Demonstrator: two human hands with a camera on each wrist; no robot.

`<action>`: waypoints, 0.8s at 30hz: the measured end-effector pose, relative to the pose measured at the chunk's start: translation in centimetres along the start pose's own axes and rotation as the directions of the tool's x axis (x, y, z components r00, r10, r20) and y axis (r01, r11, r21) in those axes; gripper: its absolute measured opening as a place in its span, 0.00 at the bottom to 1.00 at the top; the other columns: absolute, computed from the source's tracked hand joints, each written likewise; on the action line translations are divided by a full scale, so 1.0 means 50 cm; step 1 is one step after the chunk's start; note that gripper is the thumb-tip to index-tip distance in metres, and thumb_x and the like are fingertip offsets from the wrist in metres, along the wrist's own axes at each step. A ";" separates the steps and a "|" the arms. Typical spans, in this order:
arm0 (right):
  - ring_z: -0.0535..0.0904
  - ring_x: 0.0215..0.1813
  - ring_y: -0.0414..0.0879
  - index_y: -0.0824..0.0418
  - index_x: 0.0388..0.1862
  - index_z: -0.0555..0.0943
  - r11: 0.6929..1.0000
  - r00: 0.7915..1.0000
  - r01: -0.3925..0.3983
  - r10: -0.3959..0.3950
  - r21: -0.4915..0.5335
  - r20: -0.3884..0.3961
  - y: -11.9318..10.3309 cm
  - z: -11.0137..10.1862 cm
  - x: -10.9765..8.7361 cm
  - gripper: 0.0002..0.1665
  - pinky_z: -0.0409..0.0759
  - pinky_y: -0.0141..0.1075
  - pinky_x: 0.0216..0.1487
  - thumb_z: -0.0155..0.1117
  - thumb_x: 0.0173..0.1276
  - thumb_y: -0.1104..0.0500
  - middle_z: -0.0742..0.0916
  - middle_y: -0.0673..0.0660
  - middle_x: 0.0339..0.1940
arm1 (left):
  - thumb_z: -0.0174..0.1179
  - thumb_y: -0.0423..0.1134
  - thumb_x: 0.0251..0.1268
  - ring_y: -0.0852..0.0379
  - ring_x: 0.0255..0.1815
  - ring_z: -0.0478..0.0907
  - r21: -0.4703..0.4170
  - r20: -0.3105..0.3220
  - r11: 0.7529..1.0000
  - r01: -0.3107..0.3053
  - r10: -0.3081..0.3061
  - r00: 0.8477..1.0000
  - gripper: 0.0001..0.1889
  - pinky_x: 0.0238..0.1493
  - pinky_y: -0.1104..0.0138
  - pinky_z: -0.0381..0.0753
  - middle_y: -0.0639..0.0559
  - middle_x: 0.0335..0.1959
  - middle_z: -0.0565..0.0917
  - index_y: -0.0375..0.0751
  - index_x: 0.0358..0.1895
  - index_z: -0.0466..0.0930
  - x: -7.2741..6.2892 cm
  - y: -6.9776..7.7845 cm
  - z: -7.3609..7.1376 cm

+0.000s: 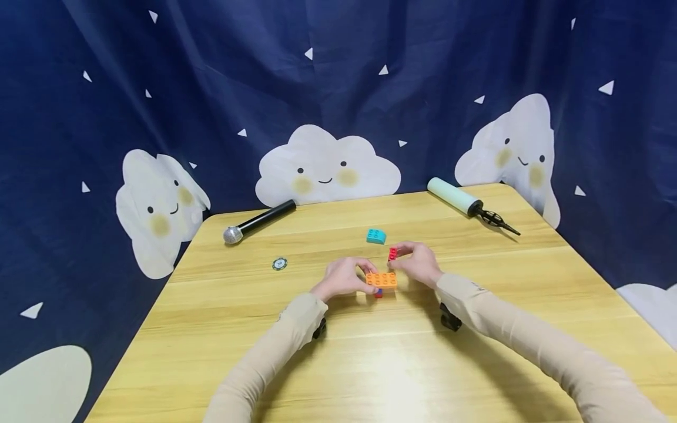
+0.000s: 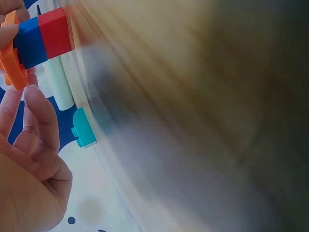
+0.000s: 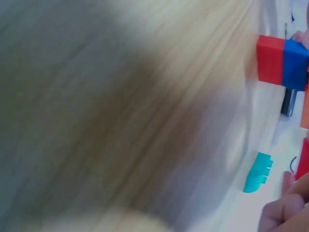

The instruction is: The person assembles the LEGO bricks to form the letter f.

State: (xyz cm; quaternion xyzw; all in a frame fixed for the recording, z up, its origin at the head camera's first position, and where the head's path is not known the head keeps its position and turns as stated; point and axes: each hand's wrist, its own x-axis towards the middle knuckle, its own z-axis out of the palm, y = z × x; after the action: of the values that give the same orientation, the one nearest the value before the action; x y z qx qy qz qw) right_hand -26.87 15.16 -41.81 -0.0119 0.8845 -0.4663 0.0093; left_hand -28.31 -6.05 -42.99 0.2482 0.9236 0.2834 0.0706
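Note:
At the middle of the table, my left hand (image 1: pixel 342 278) holds the long orange building brick (image 1: pixel 383 280) by its left end, thumb on the near side. Under the orange brick, the left wrist view shows a blue brick (image 2: pixel 31 43) joined to a red brick (image 2: pixel 55 33) at the bottom of the stack. My right hand (image 1: pixel 418 263) pinches another red brick (image 1: pixel 392 254), studs showing, just behind the right end of the orange one. Only a piece of this red brick (image 3: pixel 303 162) shows at the edge of the right wrist view.
A teal brick with a rounded side (image 1: pixel 376 237) lies behind the hands. A round poker chip (image 1: pixel 280 264) and a black microphone (image 1: pixel 261 221) are at the left. A pale green hand pump (image 1: pixel 455 197) with a black nozzle lies back right, near the curtain (image 1: pixel 338 88).

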 end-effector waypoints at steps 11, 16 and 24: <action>0.78 0.50 0.57 0.56 0.45 0.81 0.964 0.958 0.257 -0.263 0.066 0.113 0.004 0.002 -0.035 0.20 0.67 0.59 0.57 0.75 0.52 0.60 0.85 0.58 0.47 | 0.72 0.55 0.40 0.65 0.38 0.73 0.025 -0.006 1.000 0.003 -0.003 1.000 0.18 0.46 0.60 0.65 0.71 0.33 0.81 0.64 0.39 0.83 -0.002 0.003 -0.003; 0.67 0.20 0.42 0.56 0.46 0.81 0.963 0.947 0.265 -0.271 0.057 0.173 -0.001 0.015 -0.040 0.21 0.72 0.35 0.25 0.75 0.51 0.60 0.83 0.58 0.50 | 0.72 0.54 0.39 0.64 0.39 0.74 0.017 -0.015 1.000 0.001 -0.001 1.000 0.17 0.46 0.60 0.65 0.70 0.34 0.81 0.63 0.39 0.84 -0.004 0.002 -0.004; 0.76 0.49 0.54 0.56 0.44 0.81 0.946 0.924 0.319 -0.325 0.061 0.200 -0.003 0.030 -0.040 0.22 0.70 0.37 0.41 0.77 0.50 0.54 0.84 0.56 0.46 | 0.72 0.54 0.39 0.63 0.41 0.74 0.008 -0.008 1.000 0.017 -0.017 1.000 0.21 0.53 0.53 0.65 0.67 0.38 0.84 0.60 0.44 0.84 0.000 0.001 -0.001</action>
State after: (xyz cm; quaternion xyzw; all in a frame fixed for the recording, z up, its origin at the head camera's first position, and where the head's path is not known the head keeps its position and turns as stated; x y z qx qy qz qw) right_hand -24.83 13.89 -42.51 -0.2054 0.8582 -0.4698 0.0248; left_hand -28.30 -6.04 -42.93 0.2397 0.9271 0.2800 0.0680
